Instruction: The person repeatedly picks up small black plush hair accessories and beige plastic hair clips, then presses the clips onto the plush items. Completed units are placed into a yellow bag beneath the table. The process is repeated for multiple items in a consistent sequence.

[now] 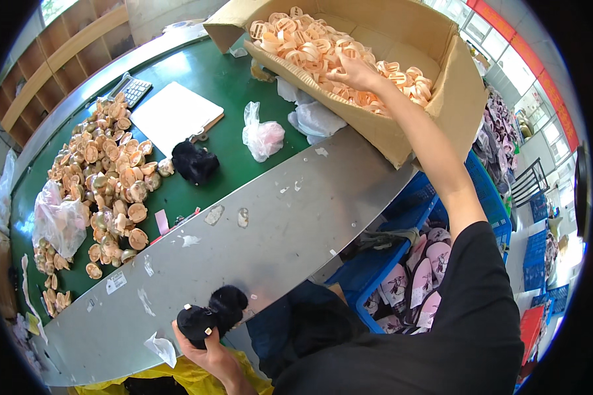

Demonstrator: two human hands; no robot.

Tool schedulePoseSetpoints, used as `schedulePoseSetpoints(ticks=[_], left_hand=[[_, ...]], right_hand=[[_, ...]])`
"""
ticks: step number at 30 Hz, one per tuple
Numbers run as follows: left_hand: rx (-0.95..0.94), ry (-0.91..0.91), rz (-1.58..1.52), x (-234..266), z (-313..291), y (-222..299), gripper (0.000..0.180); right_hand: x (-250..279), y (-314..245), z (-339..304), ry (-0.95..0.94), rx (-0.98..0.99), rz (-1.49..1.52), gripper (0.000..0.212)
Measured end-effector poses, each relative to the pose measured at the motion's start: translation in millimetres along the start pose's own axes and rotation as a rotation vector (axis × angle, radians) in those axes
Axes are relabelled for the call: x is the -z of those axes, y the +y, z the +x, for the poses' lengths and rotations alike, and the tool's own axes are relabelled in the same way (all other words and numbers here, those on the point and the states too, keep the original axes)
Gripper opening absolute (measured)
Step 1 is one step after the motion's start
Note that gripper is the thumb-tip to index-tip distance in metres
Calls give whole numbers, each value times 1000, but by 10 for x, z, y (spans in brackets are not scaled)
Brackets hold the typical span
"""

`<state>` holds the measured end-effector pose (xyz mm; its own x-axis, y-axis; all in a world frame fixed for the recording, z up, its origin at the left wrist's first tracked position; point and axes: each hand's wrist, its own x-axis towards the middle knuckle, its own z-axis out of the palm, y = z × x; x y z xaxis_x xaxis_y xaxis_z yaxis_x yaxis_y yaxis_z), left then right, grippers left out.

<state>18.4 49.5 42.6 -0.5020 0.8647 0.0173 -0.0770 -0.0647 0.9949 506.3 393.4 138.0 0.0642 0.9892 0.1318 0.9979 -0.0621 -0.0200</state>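
My left hand (pixel 212 353) is closed around a dark, rounded black plush piece (pixel 194 325) with small light-coloured bits on it, over the near edge of the metal table. A fluffy black tuft (pixel 229 307) adjoins the piece; I cannot tell what kind of item they form. My right hand (pixel 354 72) reaches into a cardboard box (pixel 451 85), its fingers apart over a heap of peach-coloured plastic ring-shaped pieces (pixel 296 49). Its fingertips are close to the pieces, and no held piece shows.
On the green mat (pixel 234 85) lie a pile of peach and gold half-shells (pixel 105 158), a clipboard with white paper (pixel 174 115), a calculator (pixel 133 91), a black fluffy item (pixel 194 162) and plastic bags (pixel 262 133). Blue crates (pixel 369 280) with pink slipper-shaped pieces (pixel 420 283) stand at right.
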Motion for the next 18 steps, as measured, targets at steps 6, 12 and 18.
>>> schedulePoseSetpoints(ticks=[6, 12, 18], left_hand=[[0, -102, 65, 42, 59, 2, 32], [134, -258, 81, -200, 128, 111, 30], [427, -523, -160, -176, 141, 136, 44]], right_hand=[[389, -1388, -923, 216, 397, 527, 68], [131, -2368, -2075, -18, 1071, 823, 59], [-52, -2643, -2477, -289, 1237, 1026, 63]])
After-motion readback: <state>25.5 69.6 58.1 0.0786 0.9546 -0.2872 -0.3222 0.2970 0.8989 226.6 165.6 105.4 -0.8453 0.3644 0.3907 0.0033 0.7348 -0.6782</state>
